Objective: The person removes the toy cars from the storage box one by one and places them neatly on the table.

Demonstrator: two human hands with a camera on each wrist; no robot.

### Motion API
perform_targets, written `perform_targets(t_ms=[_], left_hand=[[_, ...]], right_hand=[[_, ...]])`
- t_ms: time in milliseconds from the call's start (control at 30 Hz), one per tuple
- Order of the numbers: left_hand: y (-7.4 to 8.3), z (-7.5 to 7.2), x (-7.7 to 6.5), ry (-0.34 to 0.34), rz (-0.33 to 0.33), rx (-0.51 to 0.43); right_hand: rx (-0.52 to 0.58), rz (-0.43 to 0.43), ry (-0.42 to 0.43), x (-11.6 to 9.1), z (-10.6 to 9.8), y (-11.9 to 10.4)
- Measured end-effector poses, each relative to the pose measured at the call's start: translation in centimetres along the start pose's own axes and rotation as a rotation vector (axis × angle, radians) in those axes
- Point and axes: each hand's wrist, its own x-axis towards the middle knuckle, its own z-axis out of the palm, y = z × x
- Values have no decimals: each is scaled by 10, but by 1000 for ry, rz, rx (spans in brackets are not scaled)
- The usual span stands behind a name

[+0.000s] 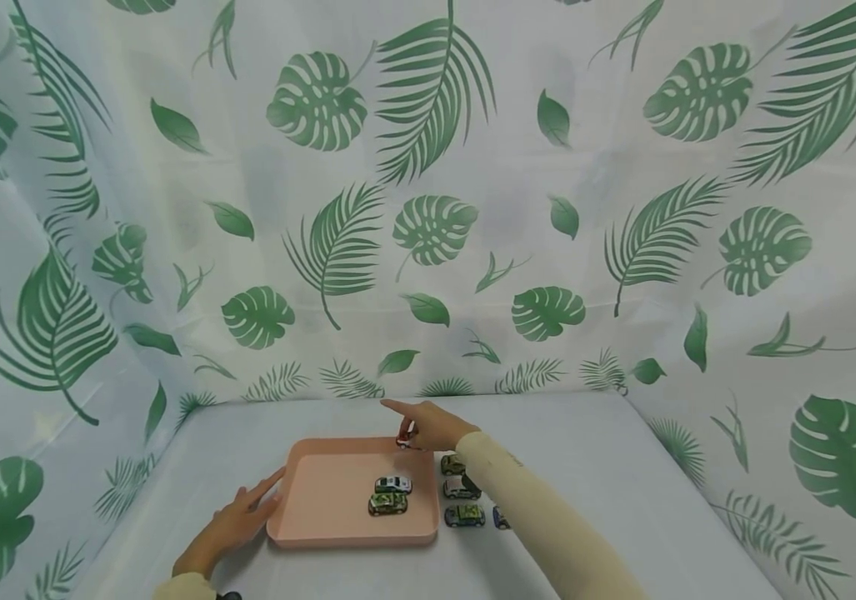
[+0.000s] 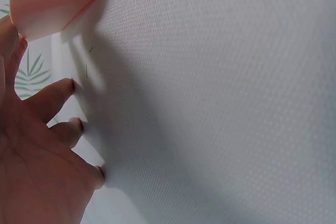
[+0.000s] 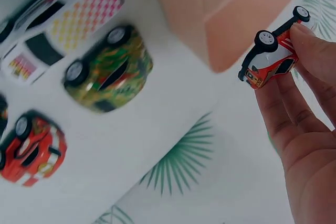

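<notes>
My right hand pinches a small red-and-white toy car between thumb and fingers, over the far right corner of the pink tray. Its index finger sticks out straight in the head view. At the tray's left side, my left hand touches the wall with thumb and index finger, while its other fingers spread toward the white cloth. Inside the tray, a white-and-black toy car sits just behind a green camouflage toy car.
Right of the tray stand several more toy cars, among them a camouflage one, a checkered white one, a red one and a green one. My right forearm partly covers a blue car. Leaf-patterned curtain encloses the table.
</notes>
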Motion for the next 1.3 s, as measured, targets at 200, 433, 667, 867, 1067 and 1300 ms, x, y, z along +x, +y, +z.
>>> perform_targets(t_ms=[200,433,667,867,1067,1300], left_hand=[[2,-1,-2,0,3,-8],[1,-1,-3,-5,9,-24],[-1,-1,-2,-3,23,-17],[2,-1,-1,-9,9,-19],[4,-2,-2,-14,12,-9],[3,-2,-2,-19,16,5]], right_hand=[[-27,1,13,-13,-8,12],[-28,11,19,-34,-14,32],[-25,77,41,-55,-21,50],[-25,154,71,-74,-28,68],[-30,142,95,-97,-33,84],[1,205,105,-121,-38,98]])
